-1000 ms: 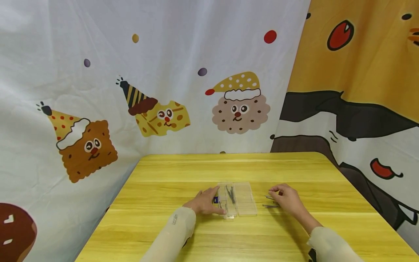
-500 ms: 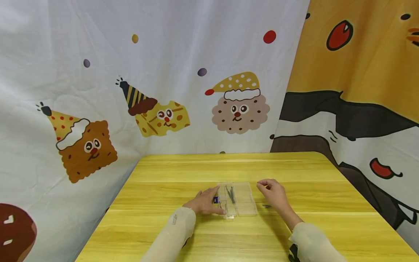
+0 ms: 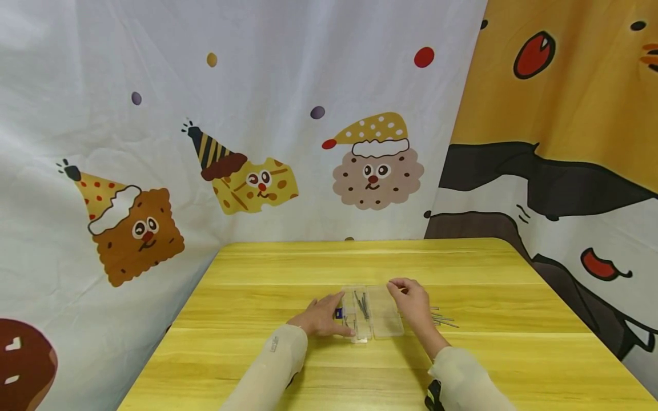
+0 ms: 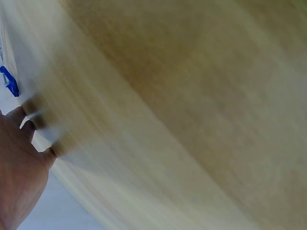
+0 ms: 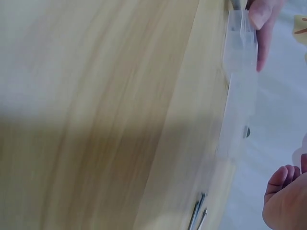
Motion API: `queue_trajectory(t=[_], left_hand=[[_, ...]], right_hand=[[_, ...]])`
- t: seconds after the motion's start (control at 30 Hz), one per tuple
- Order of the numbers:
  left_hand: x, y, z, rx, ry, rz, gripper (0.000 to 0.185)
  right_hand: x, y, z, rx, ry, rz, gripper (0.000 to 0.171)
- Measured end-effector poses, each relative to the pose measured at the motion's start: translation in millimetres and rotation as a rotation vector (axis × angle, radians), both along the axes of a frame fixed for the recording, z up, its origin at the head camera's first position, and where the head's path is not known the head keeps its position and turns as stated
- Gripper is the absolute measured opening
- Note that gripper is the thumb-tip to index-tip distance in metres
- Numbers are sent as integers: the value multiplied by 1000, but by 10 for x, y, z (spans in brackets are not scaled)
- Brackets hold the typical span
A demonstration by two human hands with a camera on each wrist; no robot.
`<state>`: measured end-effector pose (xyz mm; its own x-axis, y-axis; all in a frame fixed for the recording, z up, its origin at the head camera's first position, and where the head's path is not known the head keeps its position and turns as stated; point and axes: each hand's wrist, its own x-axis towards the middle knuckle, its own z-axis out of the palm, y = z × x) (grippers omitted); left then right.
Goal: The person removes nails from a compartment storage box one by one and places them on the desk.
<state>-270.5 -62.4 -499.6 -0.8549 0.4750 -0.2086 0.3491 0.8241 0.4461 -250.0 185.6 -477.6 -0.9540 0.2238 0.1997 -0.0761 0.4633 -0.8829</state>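
My left hand [image 3: 320,317] grips the left side of a clear plastic box [image 3: 363,328], thumb at its near edge and index finger at its far edge. The box lies opened flat, its lid [image 3: 385,311] to the right. Several grey nails [image 3: 362,305] lie in the compartments. Over the lid's right edge is my right hand [image 3: 413,303], thumb and index fingertips together; I cannot tell whether something is between them. Loose nails [image 3: 445,319] lie on the table, partly behind that hand. In the right wrist view the right hand [image 5: 288,199] shows curled fingers.
A small blue piece [image 3: 338,313] sits at the box's left edge, by the left hand. The wood-grain table [image 3: 288,262] ends at a curtain [image 3: 288,103] printed with cartoon figures, close behind its far edge.
My right hand has moved left from the loose nails to above the lid, uncovering more of those nails. The left hand and the box have stayed put.
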Motion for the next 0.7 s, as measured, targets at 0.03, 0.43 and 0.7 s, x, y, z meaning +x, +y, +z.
queue_trajectory(t=[0.03,0.43,0.7], left_hand=[[0,1,1,0,0,1,109],[-16,6,-15,2,18,7,110],[-8,13,-9,9,6,11,111]], right_hand=[[-1,-26,-3,-11,1,-6,21],[38,-342,-110,-53,-6,-63,17],[67,-540,-191,-42,-24,-90,17]])
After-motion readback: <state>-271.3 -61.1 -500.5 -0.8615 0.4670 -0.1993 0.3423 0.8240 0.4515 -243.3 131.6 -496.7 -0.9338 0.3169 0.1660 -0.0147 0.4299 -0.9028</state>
